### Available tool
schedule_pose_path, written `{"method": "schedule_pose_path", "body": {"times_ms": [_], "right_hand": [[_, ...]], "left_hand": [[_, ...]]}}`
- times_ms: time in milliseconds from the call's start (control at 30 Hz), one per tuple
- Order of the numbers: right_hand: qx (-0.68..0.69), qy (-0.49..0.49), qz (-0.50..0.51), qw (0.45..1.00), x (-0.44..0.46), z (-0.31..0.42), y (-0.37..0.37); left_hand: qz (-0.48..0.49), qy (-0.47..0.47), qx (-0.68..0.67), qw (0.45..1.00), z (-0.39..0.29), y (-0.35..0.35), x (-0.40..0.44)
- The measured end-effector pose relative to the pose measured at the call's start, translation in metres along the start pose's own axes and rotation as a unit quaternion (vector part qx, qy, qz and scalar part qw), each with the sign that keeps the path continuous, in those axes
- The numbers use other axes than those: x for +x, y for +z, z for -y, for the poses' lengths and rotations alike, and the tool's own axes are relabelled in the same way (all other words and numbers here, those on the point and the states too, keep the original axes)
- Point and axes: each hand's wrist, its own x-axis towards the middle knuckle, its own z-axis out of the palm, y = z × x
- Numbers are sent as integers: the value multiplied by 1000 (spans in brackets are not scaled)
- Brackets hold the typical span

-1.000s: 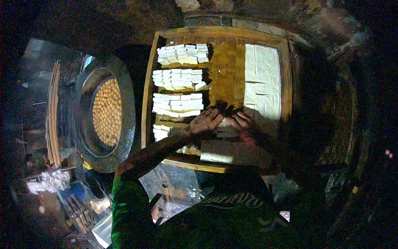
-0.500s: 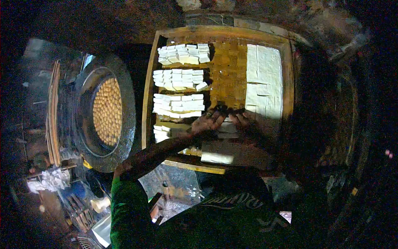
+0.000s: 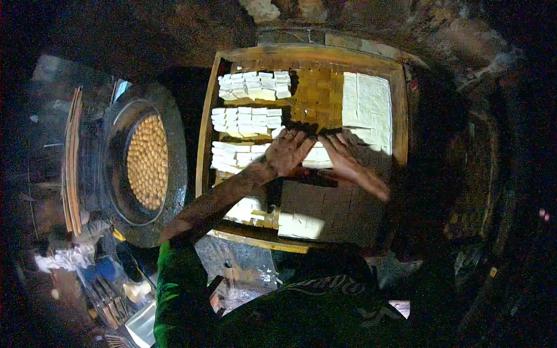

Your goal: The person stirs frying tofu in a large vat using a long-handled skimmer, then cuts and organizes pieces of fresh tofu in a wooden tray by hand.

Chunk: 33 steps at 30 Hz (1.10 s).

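Observation:
My left hand [image 3: 288, 153] is over the middle of a wooden-framed woven tray [image 3: 316, 95], its fingers stretched out and slightly apart. Opposite it, my right hand [image 3: 346, 161] has its fingers extended and angled inward. A small group of white blocks [image 3: 317, 158] lies between the two hands, at their inner sides. Beside my left hand, a row of cut white blocks [image 3: 235, 155] is partly covered by the hand and forearm. On the right of the tray lies a flat white scored slab [image 3: 366, 101], its near part in shadow.
More rows of white blocks [image 3: 255, 85] stand at the tray's far left. A large round pan [image 3: 119, 168] holding many round golden pieces [image 3: 148, 162] is left of the tray. Thin wooden strips [image 3: 72, 162] stand farther left. Crumpled white material [image 3: 64, 258] lies at the lower left.
Both hands have moved farther up the tray, and the white blocks between them show more clearly. The view has shifted slightly, so the tray sits a little lower in it.

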Motion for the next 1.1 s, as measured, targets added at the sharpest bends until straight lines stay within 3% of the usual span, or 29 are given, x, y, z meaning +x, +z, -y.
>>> {"method": "schedule_pose_path", "body": {"times_ms": [33, 67, 100, 167, 267, 300, 367, 400, 433, 467, 500, 533, 600, 633, 667, 733, 767, 800, 867, 900, 967, 1000, 1067, 1100], "right_hand": [[-187, -75, -35, 979, 4, -6, 5], [-189, -73, -37, 979, 5, -8, 5], [-194, -80, -44, 977, 6, -6, 6], [-156, -65, -38, 985, 3, -2, 11], [-117, -64, 2, 991, 10, -18, 33], [1, 10, 87, 996, 18, -4, 4], [57, 44, 125, 990, 21, -5, -6], [116, 72, 161, 977, 23, -6, -7], [230, 88, 114, 962, 12, -17, 17], [232, 85, 115, 962, 8, -19, 15], [338, 127, 95, 928, 5, -19, 14], [377, 136, 80, 913, 4, -18, 14], [452, 152, 48, 878, 10, -6, -2], [272, 103, 110, 951, 18, -2, -18], [78, 50, 164, 982, 26, 3, -32], [-13, -42, 89, 995, 12, -11, 14], [-59, -24, 70, 996, 12, -2, 13], [-79, -20, 54, 995, 13, 4, 10], [-98, -16, 38, 994, 19, 19, 1], [-69, 3, 68, 995, 26, 27, -3], [-43, 40, 155, 986, 37, 35, -2], [-43, 42, 152, 987, 39, 36, -2], [25, 42, 96, 994, 44, 36, 1], [107, -11, 8, 994, 41, 22, 12]], "left_hand": [[-192, 56, 114, 973, 6, 36, -4], [-193, 59, 115, 973, 9, 57, -1], [-181, 74, 293, 936, 10, 66, 0], [-159, 86, 454, 872, 4, 73, -5], [-288, 45, 109, 950, 0, 50, 1], [-289, 46, 107, 950, 4, 65, 4], [-97, 45, 129, 986, 17, 106, 11], [-98, 46, 130, 986, 15, 91, 10], [-175, 59, 145, 972, 11, 62, 5], [-249, 70, 159, 953, 11, 49, 0], [-132, 56, 40, 989, 13, 64, 3], [-130, 51, 40, 989, 14, 65, 2], [-236, 56, 43, 969, 12, 61, 0], [-256, 48, 35, 965, 10, 57, 0], [-257, 46, 34, 965, 8, 50, 0], [-198, 22, 44, 979, 7, 40, 3], [-62, -27, 18, 998, 10, 77, -4], [-61, -26, 17, 998, 10, 45, -6], [29, -75, -65, 995, 8, -14, -13], [-75, -62, -7, 995, 9, 3, -18], [-92, -51, 5, 994, 14, 13, -17], [-108, -43, 16, 993, 16, 15, -17], [-112, -42, -6, 993, 18, 18, -18], [-116, -46, -32, 992, 18, 22, -19]]}}
